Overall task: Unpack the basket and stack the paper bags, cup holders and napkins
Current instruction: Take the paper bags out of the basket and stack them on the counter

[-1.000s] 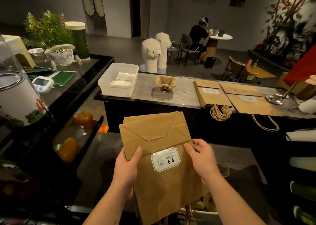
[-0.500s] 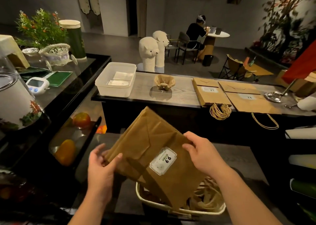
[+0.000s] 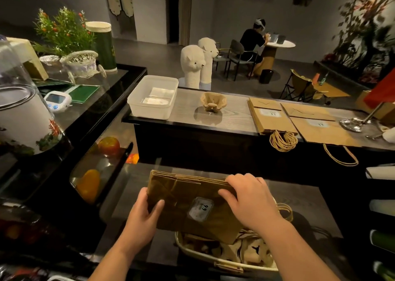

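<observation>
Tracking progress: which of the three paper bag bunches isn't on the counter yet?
The bunch gripped by the left hand and right hand over the basket; the narrower bags and wider bags lie flat on the far counter.

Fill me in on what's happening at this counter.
A person grips a bundle of folded brown paper bags with both hands, left hand on its left edge, right hand on its top edge, just above a white basket. On the counter beyond lie two flat piles of paper bags, a pulp cup holder and a white plastic tub.
</observation>
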The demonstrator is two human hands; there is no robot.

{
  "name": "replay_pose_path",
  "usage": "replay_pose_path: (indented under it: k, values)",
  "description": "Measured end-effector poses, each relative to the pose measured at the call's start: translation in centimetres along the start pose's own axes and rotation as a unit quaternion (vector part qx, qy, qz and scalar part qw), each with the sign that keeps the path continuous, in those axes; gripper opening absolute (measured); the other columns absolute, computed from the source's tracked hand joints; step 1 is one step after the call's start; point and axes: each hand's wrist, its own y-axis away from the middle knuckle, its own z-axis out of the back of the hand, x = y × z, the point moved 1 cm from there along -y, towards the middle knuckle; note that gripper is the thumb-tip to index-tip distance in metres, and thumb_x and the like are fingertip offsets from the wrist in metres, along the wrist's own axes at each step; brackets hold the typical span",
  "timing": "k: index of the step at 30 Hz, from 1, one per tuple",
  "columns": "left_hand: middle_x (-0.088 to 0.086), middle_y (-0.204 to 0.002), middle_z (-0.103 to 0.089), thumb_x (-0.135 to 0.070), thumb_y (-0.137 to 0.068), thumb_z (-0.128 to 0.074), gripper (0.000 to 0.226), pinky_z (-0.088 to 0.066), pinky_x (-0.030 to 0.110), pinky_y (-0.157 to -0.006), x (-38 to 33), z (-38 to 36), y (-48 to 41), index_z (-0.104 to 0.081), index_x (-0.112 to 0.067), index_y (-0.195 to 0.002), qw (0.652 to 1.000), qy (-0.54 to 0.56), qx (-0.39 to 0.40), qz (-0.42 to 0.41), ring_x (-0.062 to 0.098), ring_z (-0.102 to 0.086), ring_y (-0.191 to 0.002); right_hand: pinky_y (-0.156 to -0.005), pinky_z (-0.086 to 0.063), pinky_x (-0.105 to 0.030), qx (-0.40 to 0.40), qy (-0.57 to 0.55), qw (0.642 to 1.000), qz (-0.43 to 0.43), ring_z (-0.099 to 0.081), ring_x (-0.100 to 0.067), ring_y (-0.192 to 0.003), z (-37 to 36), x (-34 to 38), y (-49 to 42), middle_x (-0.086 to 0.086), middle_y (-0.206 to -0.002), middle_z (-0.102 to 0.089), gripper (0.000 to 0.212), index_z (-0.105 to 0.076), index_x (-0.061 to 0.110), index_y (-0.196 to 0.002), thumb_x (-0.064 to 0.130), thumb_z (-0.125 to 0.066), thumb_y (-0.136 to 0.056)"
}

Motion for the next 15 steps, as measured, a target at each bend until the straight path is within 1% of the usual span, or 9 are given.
replay_pose_path:
  k: [2,3,5,7,9,11,13,15]
  values:
    - [-0.012,-0.109,-0.07,-0.019,-0.1,-0.059,0.019,-0.062,0.032,-0.081,-0.33,-0.35,0.32,-0.054,-0.022,-0.118,0.999,0.044,0.003,0.008,0.016,-0.069,-0.108,-0.088,-0.04,-0.026,-0.001,0.011,1.0,-0.022,-0.052,-0.006,-0.094,-0.39,-0.02,0.24,0.02,-0.096,-0.052,0.027,-0.054,0.037,-0.106,0.057,-0.037,-0.102]
    - [-0.012,-0.11,-0.07,-0.017,-0.099,-0.059,0.021,-0.062,0.03,-0.08,-0.4,-0.47,0.45,-0.054,-0.022,-0.12,0.998,0.058,0.002,0.009,0.014,-0.069,-0.108,-0.086,-0.042,-0.026,-0.001,0.01,1.0,-0.025,-0.054,-0.006,-0.093,-0.59,0.09,0.38,0.019,-0.097,-0.054,0.027,-0.054,0.036,-0.106,0.056,-0.037,-0.102]
    - [-0.014,-0.113,-0.071,-0.018,-0.099,-0.059,0.025,-0.062,0.029,-0.079,-0.32,-0.58,0.48,-0.056,-0.025,-0.123,0.998,0.067,-0.001,0.007,0.01,-0.069,-0.109,-0.082,-0.046,-0.025,-0.006,0.001,1.0,-0.019,-0.056,-0.006,-0.091,-0.73,0.2,0.46,0.018,-0.097,-0.059,0.027,-0.056,0.035,-0.108,0.054,-0.038,-0.102]
    - [-0.017,-0.112,-0.072,-0.018,-0.099,-0.058,0.024,-0.061,0.028,-0.079,-0.22,-0.49,0.42,-0.06,-0.03,-0.12,0.998,0.061,-0.005,0.013,0.006,-0.069,-0.108,-0.081,-0.046,-0.024,-0.006,-0.014,1.0,-0.012,-0.056,-0.004,-0.09,-0.51,0.03,0.44,0.019,-0.097,-0.06,0.026,-0.056,0.036,-0.109,0.054,-0.039,-0.103]
    - [-0.02,-0.111,-0.071,-0.014,-0.101,-0.057,0.026,-0.058,0.029,-0.081,-0.05,-0.39,0.36,-0.06,-0.034,-0.118,0.998,0.059,-0.01,0.017,0.003,-0.068,-0.107,-0.081,-0.043,-0.024,0.0,-0.02,1.0,-0.001,-0.053,-0.004,-0.089,-0.41,-0.42,0.51,0.02,-0.095,-0.056,0.024,-0.055,0.036,-0.106,0.053,-0.038,-0.102]
    - [-0.02,-0.11,-0.071,-0.01,-0.102,-0.056,0.029,-0.056,0.033,-0.087,0.01,-0.46,0.4,-0.061,-0.034,-0.118,0.998,0.059,-0.017,0.016,0.003,-0.068,-0.105,-0.081,-0.04,-0.025,-0.001,0.003,1.0,0.008,-0.049,-0.005,-0.088,-0.56,-0.75,0.61,0.021,-0.092,-0.049,0.023,-0.053,0.035,-0.102,0.051,-0.037,-0.102]
    - [-0.015,-0.111,-0.071,-0.007,-0.101,-0.056,0.029,-0.055,0.036,-0.089,-0.05,-0.6,0.43,-0.062,-0.031,-0.116,0.997,0.068,-0.026,0.011,0.005,-0.069,-0.102,-0.077,-0.04,-0.026,-0.022,0.02,0.999,0.01,-0.05,-0.007,-0.082,-0.47,-0.77,0.61,0.02,-0.088,-0.047,0.023,-0.052,0.034,-0.097,0.048,-0.035,-0.101]
    - [-0.013,-0.113,-0.071,-0.004,-0.1,-0.056,0.031,-0.055,0.035,-0.088,-0.15,-0.51,0.25,-0.062,-0.029,-0.117,0.996,0.084,-0.042,-0.002,0.006,-0.068,-0.104,-0.076,-0.041,-0.028,-0.066,0.033,0.997,0.026,-0.052,-0.008,-0.076,-0.09,-0.58,0.38,0.018,-0.083,-0.054,0.024,-0.055,0.033,-0.092,0.045,-0.036,-0.101]
